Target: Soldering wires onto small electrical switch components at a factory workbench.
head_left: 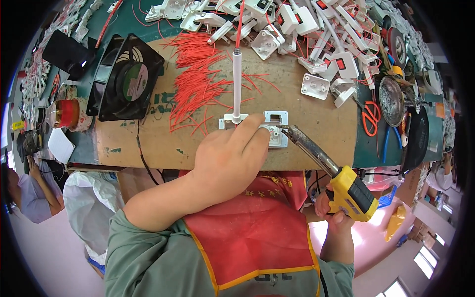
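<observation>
Red apron (252, 232) at the lower edge, both hands above it at a white switch plate (277, 129) on the brown board (316, 133).

Small, flat, white and squarish, with a rectangular cut-out near its top edge and a long white cord (237, 84) running up from its left end toward the heap of white parts (307, 29); lying near the front edge of the board, right of the bundle of red wire pieces (198, 84) and the black fan (126, 76). Left hand (232, 158) curled down on its left half, index finger stretched across it, pinning it flat. Right hand (331, 208) well below and to the right, off the board, fist closed round the yellow grip of a soldering iron (321, 163), metal tip touching the plate beside the left fingertip.
</observation>
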Motion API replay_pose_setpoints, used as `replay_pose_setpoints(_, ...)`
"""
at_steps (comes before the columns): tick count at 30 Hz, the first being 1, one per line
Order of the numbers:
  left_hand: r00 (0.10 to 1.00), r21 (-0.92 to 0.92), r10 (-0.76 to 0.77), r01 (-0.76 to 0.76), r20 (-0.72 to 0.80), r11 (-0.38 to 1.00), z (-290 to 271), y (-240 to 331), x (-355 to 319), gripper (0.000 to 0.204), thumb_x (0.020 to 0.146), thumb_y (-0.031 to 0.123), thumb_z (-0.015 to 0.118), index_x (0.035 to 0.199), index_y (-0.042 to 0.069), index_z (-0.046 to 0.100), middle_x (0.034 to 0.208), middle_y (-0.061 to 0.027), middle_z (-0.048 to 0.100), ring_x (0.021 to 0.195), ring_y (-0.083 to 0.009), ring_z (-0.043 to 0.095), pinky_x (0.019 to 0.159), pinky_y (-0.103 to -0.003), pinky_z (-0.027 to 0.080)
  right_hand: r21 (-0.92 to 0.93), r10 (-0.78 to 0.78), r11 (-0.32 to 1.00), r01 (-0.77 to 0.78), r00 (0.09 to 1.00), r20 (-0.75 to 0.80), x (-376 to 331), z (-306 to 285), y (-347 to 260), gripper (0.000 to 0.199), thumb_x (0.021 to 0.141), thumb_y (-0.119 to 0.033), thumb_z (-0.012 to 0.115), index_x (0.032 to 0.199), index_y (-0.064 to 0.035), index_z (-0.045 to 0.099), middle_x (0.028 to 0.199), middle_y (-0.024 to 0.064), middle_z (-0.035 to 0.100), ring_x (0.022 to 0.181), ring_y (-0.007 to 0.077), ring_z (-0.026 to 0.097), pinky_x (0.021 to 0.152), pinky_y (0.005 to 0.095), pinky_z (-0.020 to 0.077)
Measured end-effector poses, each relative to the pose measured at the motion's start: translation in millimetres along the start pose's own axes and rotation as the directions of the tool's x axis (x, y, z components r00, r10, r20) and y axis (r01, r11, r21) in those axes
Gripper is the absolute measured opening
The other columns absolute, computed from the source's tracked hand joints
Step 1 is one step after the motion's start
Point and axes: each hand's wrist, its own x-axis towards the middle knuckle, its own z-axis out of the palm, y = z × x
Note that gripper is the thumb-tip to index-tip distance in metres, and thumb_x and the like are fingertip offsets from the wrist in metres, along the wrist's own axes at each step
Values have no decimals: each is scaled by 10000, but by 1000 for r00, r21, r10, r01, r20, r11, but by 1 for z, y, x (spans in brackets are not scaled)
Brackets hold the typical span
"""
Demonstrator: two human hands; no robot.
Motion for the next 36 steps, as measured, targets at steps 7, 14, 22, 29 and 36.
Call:
replay_pose_setpoints(7,999,-14,-30,30,12,999,1,0,1,158,729,66,712,866,82,634,999,-43,657,583,-181,597,506,-302,469,12,37,999,-37,999,-5,3,-1,-5,787,766,-484,806,1248,30,456,654,26,470,501,129,466,452,252,380)
replay_pose_setpoints(14,999,-16,-28,27,-18,1000,3,-2,0,150,731,74,715,856,87,633,997,-35,657,573,-185,594,510,-302,473,-3,11,1000,-11,1000,-1,7,0,-5,719,769,-473,806,1169,25,476,651,32,478,496,130,466,449,251,384)
replay_pose_setpoints(22,1000,-13,-25,25,-11,1000,3,-1,0,146,733,74,714,852,86,631,1003,-42,652,566,-187,588,513,-305,474,-29,18,999,-19,1000,-12,2,-9,-3,687,774,-461,804,1155,16,487,668,43,479,519,137,472,443,255,383)
replay_pose_setpoints(29,1000,-28,-17,16,-13,999,3,-2,0,139,738,68,709,850,74,627,1002,-52,650,563,-189,586,507,-309,469,-39,12,999,-13,1000,-26,2,-10,-4,661,773,-455,807,1132,7,498,655,39,473,504,139,471,434,257,388)
replay_pose_setpoints(36,1000,-37,-27,27,-12,999,2,-2,1,141,735,59,706,848,75,624,999,-52,652,558,-198,586,503,-314,469,-47,18,999,-20,999,-37,7,-3,-11,647,773,-456,805,1109,3,495,635,33,468,480,131,459,429,255,385)
